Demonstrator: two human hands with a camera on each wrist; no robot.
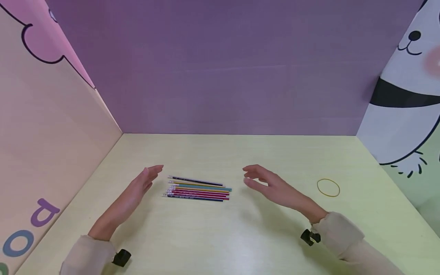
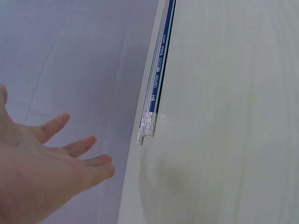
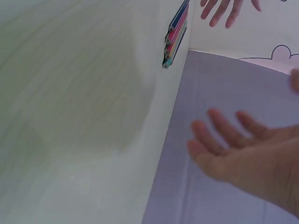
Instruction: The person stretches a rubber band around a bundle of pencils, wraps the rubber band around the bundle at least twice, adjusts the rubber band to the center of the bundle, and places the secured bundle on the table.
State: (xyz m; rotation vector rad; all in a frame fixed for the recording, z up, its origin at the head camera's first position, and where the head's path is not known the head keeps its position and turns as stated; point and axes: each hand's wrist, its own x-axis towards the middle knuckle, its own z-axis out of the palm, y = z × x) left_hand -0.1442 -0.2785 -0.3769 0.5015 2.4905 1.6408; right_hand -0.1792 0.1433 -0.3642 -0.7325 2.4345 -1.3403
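Several pencils (image 1: 199,192) in dark blue, red, yellow and teal lie side by side on the table, their white eraser ends to the left. In the left wrist view a blue pencil (image 2: 161,60) shows its printed side. My left hand (image 1: 134,194) hovers left of the eraser ends, fingers extended, touching nothing. To the right of the pencils' other ends, my right hand (image 1: 271,185) is held above the table with relaxed, slightly bent fingers and nothing in it. A thin yellow rubber band (image 1: 328,187) lies on the table, right of the right hand.
The pale table (image 1: 206,236) meets a purple wall (image 1: 240,76) at the back. A pinkish panel (image 1: 51,126) stands on the left and a panel with a cartoon animal (image 1: 405,122) on the right. Black wrist straps (image 1: 122,258) show at both cuffs.
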